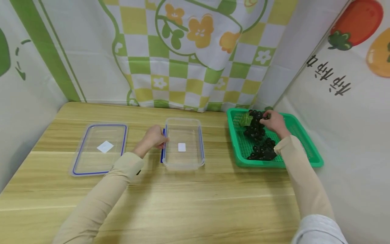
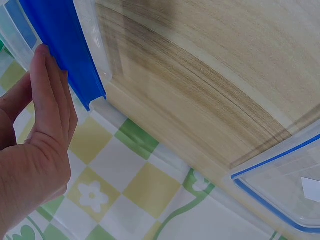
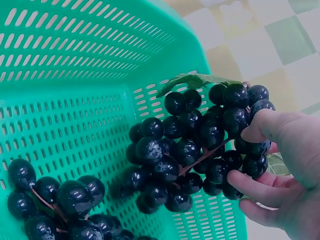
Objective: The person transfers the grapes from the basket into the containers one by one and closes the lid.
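Note:
A clear plastic food container with blue side clips and a white label stands on the wooden table. At its left wall, my left hand holds the rim beside the blue clip. My right hand reaches into a green basket and grips a bunch of dark grapes by its far end, thumb on one side and fingers on the other. A green leaf lies at this bunch's edge. Another bunch of dark grapes rests nearer on the basket floor.
A clear lid with a blue seal and a white label lies flat left of the container. Checked and flowered cloth hangs behind the table; a printed white wall covering stands close right of the basket.

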The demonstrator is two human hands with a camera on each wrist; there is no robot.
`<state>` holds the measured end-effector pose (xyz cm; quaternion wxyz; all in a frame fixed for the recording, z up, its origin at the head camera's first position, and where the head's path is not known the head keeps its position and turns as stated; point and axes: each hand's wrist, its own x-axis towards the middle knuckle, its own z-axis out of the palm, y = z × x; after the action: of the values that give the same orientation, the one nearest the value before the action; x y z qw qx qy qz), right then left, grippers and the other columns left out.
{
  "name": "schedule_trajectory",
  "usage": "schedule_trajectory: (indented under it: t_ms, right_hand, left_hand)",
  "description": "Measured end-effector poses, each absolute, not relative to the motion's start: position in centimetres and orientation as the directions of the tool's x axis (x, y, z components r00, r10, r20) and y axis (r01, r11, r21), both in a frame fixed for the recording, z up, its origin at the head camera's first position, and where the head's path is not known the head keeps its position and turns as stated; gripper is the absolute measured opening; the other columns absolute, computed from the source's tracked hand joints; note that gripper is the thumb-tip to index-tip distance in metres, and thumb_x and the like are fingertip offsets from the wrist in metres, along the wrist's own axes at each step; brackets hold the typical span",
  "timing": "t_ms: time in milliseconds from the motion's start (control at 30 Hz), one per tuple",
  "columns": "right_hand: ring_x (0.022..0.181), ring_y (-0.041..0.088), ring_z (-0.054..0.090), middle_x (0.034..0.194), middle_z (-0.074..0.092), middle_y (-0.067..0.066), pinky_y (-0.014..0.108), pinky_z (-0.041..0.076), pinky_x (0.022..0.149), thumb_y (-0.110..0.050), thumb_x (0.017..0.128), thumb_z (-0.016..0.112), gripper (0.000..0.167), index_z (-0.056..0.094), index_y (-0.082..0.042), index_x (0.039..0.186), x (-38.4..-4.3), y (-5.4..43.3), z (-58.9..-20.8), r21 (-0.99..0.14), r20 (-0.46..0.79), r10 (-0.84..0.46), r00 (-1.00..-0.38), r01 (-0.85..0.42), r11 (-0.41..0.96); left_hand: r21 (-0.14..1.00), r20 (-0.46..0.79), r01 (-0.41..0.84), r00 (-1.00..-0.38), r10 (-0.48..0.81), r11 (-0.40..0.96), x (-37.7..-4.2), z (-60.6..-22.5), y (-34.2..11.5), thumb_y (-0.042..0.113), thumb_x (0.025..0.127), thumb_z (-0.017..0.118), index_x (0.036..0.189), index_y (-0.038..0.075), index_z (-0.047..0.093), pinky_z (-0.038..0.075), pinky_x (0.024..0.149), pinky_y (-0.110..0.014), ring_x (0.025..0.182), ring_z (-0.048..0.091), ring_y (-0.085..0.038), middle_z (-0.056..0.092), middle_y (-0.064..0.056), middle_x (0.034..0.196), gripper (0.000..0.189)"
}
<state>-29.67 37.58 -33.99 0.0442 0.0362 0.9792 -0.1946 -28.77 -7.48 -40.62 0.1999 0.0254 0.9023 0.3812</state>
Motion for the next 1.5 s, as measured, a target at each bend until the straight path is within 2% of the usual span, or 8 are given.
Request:
schedule_trajectory:
  t_ms: [167, 400, 633, 867, 1100, 1267, 1500]
  right_hand:
    - [0.102, 0.041, 0.051, 0.124, 0.049, 0.031, 0.048, 0.048, 0.075, -0.027, 0.097, 0.049, 0.045, 0.045, 0.004, 0.129, -29.6, 37.4, -33.6, -0.420, -0.090, 0.062, -0.994, 0.094, 0.903]
    - [0.089, 0.034, 0.051, 0.118, 0.052, 0.028, 0.037, 0.044, 0.065, -0.029, 0.096, 0.049, 0.042, 0.048, 0.002, 0.125, -29.0, 37.7, -32.8, -0.458, -0.033, 0.068, -0.997, 0.075, 0.886]
    - [0.095, 0.036, 0.050, 0.118, 0.051, 0.028, 0.042, 0.045, 0.069, -0.030, 0.095, 0.052, 0.043, 0.048, 0.000, 0.124, -28.7, 37.3, -31.7, -0.459, 0.001, 0.093, -0.996, 0.082, 0.885]
    - [0.092, 0.033, 0.048, 0.116, 0.052, 0.025, 0.039, 0.042, 0.068, -0.031, 0.094, 0.052, 0.043, 0.049, -0.001, 0.124, -28.5, 36.0, -30.2, -0.473, 0.043, 0.069, -0.997, 0.041, 0.880]
    - [0.112, 0.040, 0.047, 0.125, 0.050, 0.028, 0.055, 0.045, 0.085, -0.028, 0.094, 0.054, 0.041, 0.050, 0.000, 0.124, -28.6, 33.8, -28.8, -0.471, 0.062, 0.032, -0.998, -0.001, 0.882]
    - [0.112, 0.042, 0.048, 0.127, 0.050, 0.029, 0.057, 0.045, 0.088, -0.028, 0.093, 0.055, 0.041, 0.051, -0.001, 0.124, -28.7, 32.3, -28.3, -0.453, 0.072, 0.004, -0.997, -0.030, 0.891]
    - [0.116, 0.041, 0.046, 0.129, 0.049, 0.027, 0.057, 0.045, 0.092, -0.027, 0.092, 0.056, 0.040, 0.052, -0.002, 0.123, -28.9, 30.1, -27.6, -0.476, 0.078, -0.014, -0.997, -0.050, 0.878]
  left_hand:
    - [0.704, -0.322, -0.089, -0.924, 0.205, 0.705, -28.3, -40.5, -7.7, 0.006, 0.086, 0.063, 0.073, -0.007, 0.065, 0.060, 0.053, -0.027, 0.042, 0.057, -0.009, 0.058, -0.002, 0.051, 0.018]
    - [0.701, -0.324, -0.086, -0.923, 0.209, 0.708, -28.6, -40.8, -7.7, 0.007, 0.086, 0.063, 0.070, -0.006, 0.066, 0.062, 0.060, -0.031, 0.044, 0.059, -0.011, 0.060, -0.003, 0.051, 0.021]
    - [0.707, -0.315, -0.090, -0.928, 0.199, 0.701, -28.8, -40.9, -7.5, 0.005, 0.086, 0.064, 0.072, -0.007, 0.065, 0.062, 0.065, -0.035, 0.046, 0.061, -0.014, 0.061, -0.006, 0.053, 0.018]
    - [0.708, -0.310, -0.086, -0.929, 0.200, 0.700, -28.8, -40.9, -7.5, 0.005, 0.085, 0.064, 0.071, -0.007, 0.065, 0.062, 0.065, -0.036, 0.045, 0.060, -0.013, 0.059, -0.003, 0.051, 0.019]
    - [0.708, -0.310, -0.093, -0.931, 0.191, 0.700, -28.7, -41.0, -7.6, 0.005, 0.085, 0.065, 0.071, -0.007, 0.065, 0.062, 0.063, -0.034, 0.046, 0.063, -0.015, 0.058, -0.003, 0.050, 0.018]
    - [0.702, -0.310, -0.097, -0.934, 0.180, 0.705, -28.6, -41.0, -7.7, 0.006, 0.085, 0.065, 0.069, -0.006, 0.065, 0.062, 0.065, -0.035, 0.049, 0.064, -0.017, 0.060, -0.005, 0.051, 0.020]
    - [0.710, -0.303, -0.087, -0.933, 0.192, 0.699, -28.5, -41.0, -7.6, 0.006, 0.085, 0.065, 0.068, -0.005, 0.064, 0.062, 0.064, -0.035, 0.043, 0.059, -0.012, 0.057, -0.002, 0.049, 0.021]
